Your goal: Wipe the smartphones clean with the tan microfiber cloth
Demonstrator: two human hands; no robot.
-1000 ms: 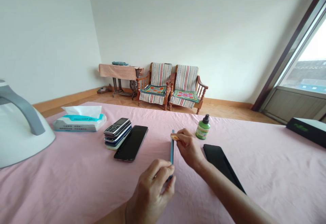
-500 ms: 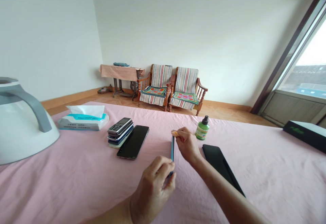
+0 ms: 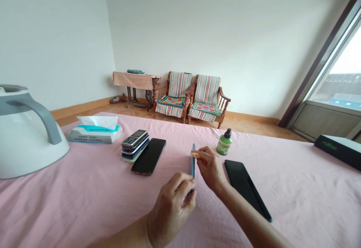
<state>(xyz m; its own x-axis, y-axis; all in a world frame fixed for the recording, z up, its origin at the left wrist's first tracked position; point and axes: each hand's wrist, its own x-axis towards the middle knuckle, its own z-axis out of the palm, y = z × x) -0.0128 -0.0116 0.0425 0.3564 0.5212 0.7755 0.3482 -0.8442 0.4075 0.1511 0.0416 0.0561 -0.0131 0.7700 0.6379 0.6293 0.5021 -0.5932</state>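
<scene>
My left hand is closed round the near end of a thin blue-edged phone, which stands on its long side above the pink cloth. Between the fingers of my right hand is a small cream-yellow pad, pressed against the phone's upper edge near its far end. The pad's material is too small to make out. To the right of my right hand lies a large black phone, partly behind the wrist. Just beyond that hand stands a green bottle with a black cap.
Left of my hands lie another black phone and a stack of several phones. Farther left are a tissue pack and a white-grey kettle. A black box sits at the right edge of the pink-covered table.
My right hand and the pad have slid a little toward me along the phone's edge, baring its far tip. My left hand keeps its grip. The view has shifted slightly.
</scene>
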